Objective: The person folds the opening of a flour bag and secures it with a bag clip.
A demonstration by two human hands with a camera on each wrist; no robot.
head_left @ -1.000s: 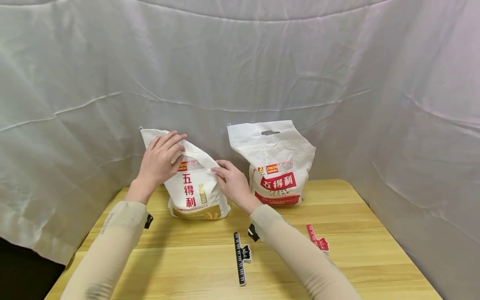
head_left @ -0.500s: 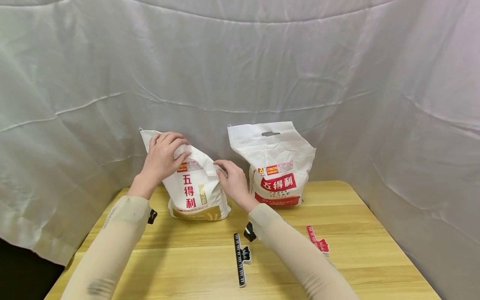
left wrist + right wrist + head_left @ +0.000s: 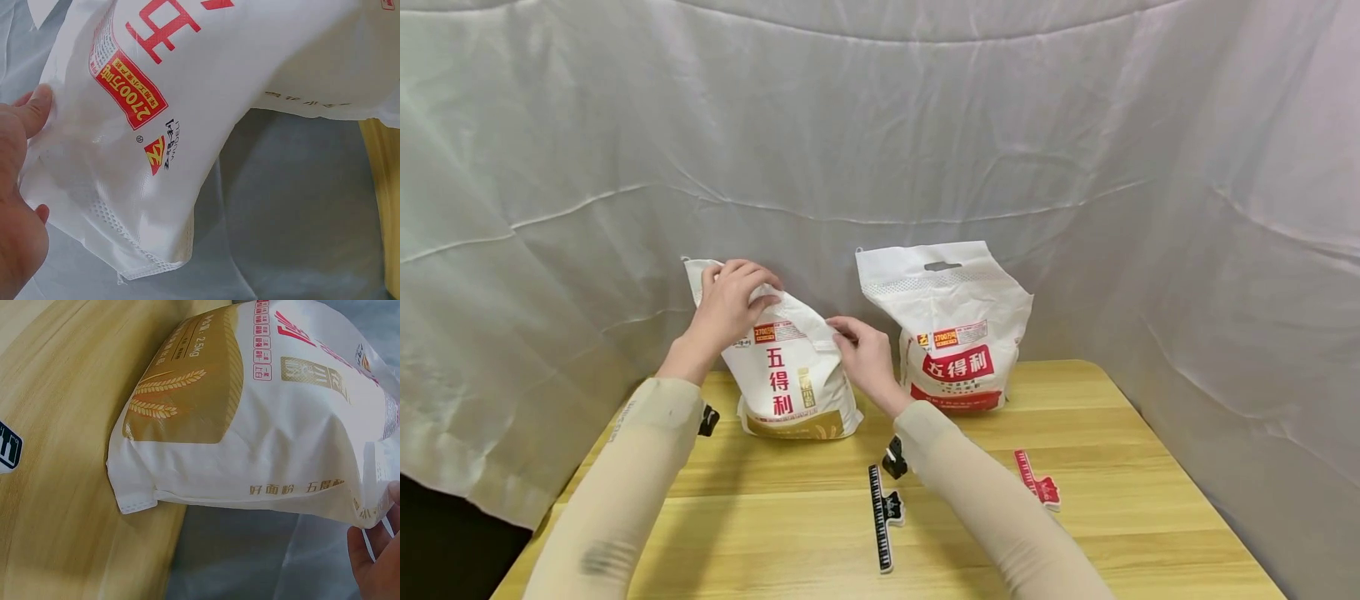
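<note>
A white flour bag [image 3: 786, 367] with red lettering and a gold band stands at the back left of the table. My left hand [image 3: 730, 300] grips its top edge, thumb on the front and fingers over the top. At the bag's upper right corner, my right hand [image 3: 868, 358] pinches the slanting edge. In the left wrist view, the thumb of the left hand [image 3: 22, 156] lies on the bag [image 3: 187, 87], whose free top corner sticks out. The right wrist view has the right hand [image 3: 378, 556] at the corner of the bag [image 3: 294, 444].
A second flour bag [image 3: 958, 325], with red labels and a handle slot, stands to the right. On the wooden table [image 3: 775, 533] lie a black piano-key clip [image 3: 883, 517] and a red clip [image 3: 1037, 481], partly beside the right sleeve. Grey cloth [image 3: 880, 125] hangs behind.
My left hand has shifted slightly right along the bag's top edge, its fingers drawn in more. The right hand keeps its pinch on the corner. Bags and clips stay in place.
</note>
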